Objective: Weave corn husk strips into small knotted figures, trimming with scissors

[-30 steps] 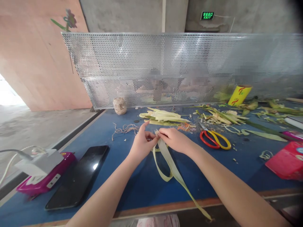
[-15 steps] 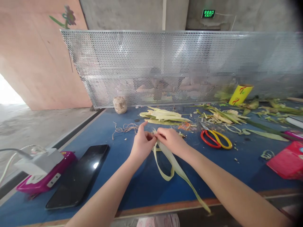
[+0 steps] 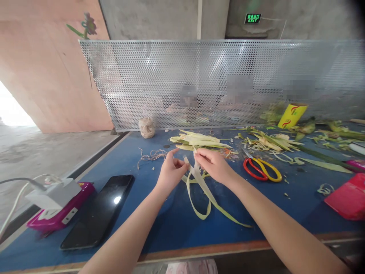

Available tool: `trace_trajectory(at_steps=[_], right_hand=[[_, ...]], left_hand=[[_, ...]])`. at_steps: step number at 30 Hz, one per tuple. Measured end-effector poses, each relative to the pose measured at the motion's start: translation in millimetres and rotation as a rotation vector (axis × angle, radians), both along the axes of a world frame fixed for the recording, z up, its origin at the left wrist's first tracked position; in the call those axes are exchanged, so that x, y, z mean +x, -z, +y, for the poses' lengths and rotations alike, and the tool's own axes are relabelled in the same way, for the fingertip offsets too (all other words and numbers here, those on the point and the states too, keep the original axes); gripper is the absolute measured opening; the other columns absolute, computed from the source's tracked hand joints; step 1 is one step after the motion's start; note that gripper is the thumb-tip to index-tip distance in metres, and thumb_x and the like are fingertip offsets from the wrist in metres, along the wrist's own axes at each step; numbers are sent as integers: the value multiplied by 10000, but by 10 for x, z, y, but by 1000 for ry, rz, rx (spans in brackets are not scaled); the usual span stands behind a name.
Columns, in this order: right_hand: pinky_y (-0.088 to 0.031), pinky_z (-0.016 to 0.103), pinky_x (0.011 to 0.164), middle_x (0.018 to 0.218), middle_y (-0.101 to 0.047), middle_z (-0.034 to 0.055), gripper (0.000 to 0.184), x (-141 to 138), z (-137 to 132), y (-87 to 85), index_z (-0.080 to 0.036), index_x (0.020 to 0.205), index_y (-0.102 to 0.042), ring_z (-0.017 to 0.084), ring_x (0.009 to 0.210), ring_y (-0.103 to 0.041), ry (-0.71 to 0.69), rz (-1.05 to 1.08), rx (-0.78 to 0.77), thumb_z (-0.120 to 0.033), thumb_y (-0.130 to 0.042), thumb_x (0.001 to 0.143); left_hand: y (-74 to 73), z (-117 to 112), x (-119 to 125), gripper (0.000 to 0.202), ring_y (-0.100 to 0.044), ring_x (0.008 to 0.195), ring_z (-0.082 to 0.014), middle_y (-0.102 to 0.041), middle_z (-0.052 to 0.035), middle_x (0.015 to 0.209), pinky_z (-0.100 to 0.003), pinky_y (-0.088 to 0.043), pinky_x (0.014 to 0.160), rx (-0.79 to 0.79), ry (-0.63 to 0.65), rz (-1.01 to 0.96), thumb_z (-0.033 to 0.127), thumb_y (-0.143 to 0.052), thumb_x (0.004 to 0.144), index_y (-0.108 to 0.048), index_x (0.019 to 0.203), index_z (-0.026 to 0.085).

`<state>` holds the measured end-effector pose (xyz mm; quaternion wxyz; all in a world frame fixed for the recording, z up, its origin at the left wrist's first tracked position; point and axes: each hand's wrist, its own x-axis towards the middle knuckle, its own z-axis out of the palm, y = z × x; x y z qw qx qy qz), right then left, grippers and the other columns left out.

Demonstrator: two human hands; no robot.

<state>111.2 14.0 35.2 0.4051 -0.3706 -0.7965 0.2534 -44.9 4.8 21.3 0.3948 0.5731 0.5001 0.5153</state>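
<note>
Between my hands hang pale green corn husk strips (image 3: 204, 184), crossing near the fingertips. My left hand (image 3: 172, 169) pinches one strip between thumb and forefinger; that strip loops down toward the blue table. My right hand (image 3: 212, 163) grips the end of another strip, whose long tail trails toward the table's front edge. A small gap separates the two sets of fingertips. Just beyond them lies a pile of corn husks (image 3: 199, 140). Scissors with one red and one yellow handle (image 3: 261, 169) rest to the right of my right hand.
A black phone (image 3: 98, 211) and a purple power strip (image 3: 61, 211) with a white charger lie at left. Thin twine (image 3: 152, 155) and a ball-like roll (image 3: 146, 128) sit farther back. A yellow tube (image 3: 292, 115), more husks and a red box (image 3: 348, 198) occupy the right. A perforated metal screen (image 3: 171, 83) borders the back.
My hands, together before, have drawn slightly apart, the right one moving rightward with its strip. The tail of the long strip has lifted away from the table's front edge.
</note>
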Motion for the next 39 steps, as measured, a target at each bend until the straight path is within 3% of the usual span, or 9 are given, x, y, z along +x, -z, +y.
trace_trajectory(at_steps=[5, 8, 12, 20, 28, 32, 37, 39], right_hand=[[-380, 228, 555, 742, -531, 1, 271, 79, 85, -1, -188, 802, -487, 106, 615, -479, -19, 68, -188, -431, -391, 874], [-434, 250, 631, 867, -593, 28, 249, 73, 103, 28, -189, 909, -526, 125, 719, -552, -79, 30, -286, -415, -533, 804], [-439, 252, 633, 746, -604, 15, 142, 46, 96, 50, -171, 840, -580, 129, 697, -561, -76, -21, -253, -284, -592, 755], [-405, 239, 566, 650, -586, 2, 127, 42, 94, 26, -157, 715, -577, 120, 606, -534, 40, 41, -242, -269, -540, 765], [-366, 210, 468, 550, -549, -17, 153, 47, 172, 79, -150, 696, -569, 88, 478, -465, 64, 187, -392, -290, -553, 756], [-363, 201, 448, 545, -555, -12, 150, 83, 250, 105, -141, 714, -585, 78, 447, -450, 127, 155, -393, -274, -537, 765], [-375, 210, 477, 582, -592, 11, 165, 232, 458, 184, -138, 732, -602, 102, 484, -499, 335, -6, -225, -268, -514, 781], [-378, 223, 531, 614, -604, 29, 145, 323, 540, 209, -144, 681, -584, 124, 556, -527, 423, -36, -154, -236, -520, 773]], left_hand=[[-66, -8, 17, 538, -578, 582, -111, -603, 24, 630, -243, -461, 575, -22, -14, -92, 201, -644, 664, -446, 1159, 126], [-122, -17, 16, 526, -597, 608, -112, -622, 8, 662, -253, -488, 604, -36, -49, -118, 148, -606, 675, -436, 1172, 118], [-143, -32, 13, 527, -594, 609, -105, -631, 1, 682, -246, -489, 603, -22, -67, -129, 159, -629, 675, -443, 1167, 119], [-117, -55, 22, 674, -602, 636, -131, -642, -19, 707, -246, -472, 568, -42, 35, -98, 243, -729, 621, -407, 1199, 112], [-104, -112, 50, 562, -603, 668, -137, -611, 32, 660, -262, -460, 627, 226, 3, 92, 209, -668, 658, -439, 1170, 187], [-136, -210, 78, 535, -601, 702, -139, -618, 31, 667, -269, -465, 658, 295, 120, 69, 127, -643, 661, -438, 1150, 199], [-271, -333, 77, 564, -614, 774, -160, -626, 32, 630, -336, -469, 801, 323, 338, -76, 105, -685, 652, -450, 1153, 210], [-347, -386, 50, 559, -615, 693, -171, -603, 42, 563, -342, -492, 721, 283, 398, -148, 139, -728, 614, -489, 1113, 223]])
